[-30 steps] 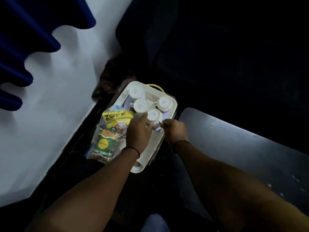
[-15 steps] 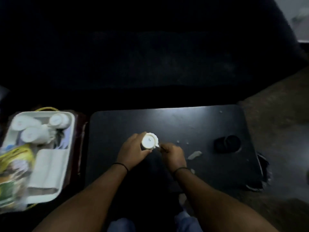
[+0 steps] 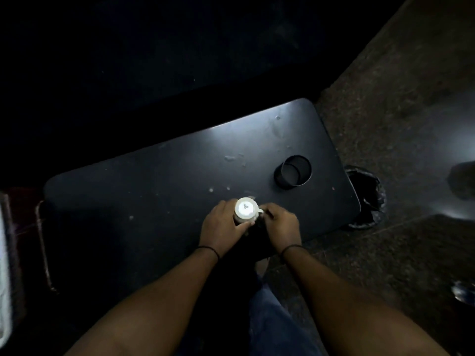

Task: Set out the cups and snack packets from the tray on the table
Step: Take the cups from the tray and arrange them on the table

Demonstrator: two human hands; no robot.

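A white cup (image 3: 246,209), upside down with its base facing up, is over the near right part of the black table (image 3: 159,181). My left hand (image 3: 221,226) wraps around the cup's body from the left. My right hand (image 3: 280,227) pinches its handle from the right. Whether the cup touches the tabletop is hidden by my hands. Only a sliver of the white tray (image 3: 3,273) shows at the far left edge; the other cups and the snack packets are out of view.
A round black cup-holder ring (image 3: 293,174) sits in the table's right end. A black-lined bin (image 3: 365,199) stands on the brown floor just past the table's right edge. A dark seat fills the background. Small pale specks dot the tabletop.
Both hands carried the cup from the tray over to the table, then further right along it. The view swung right, so the tray slid almost out of sight.
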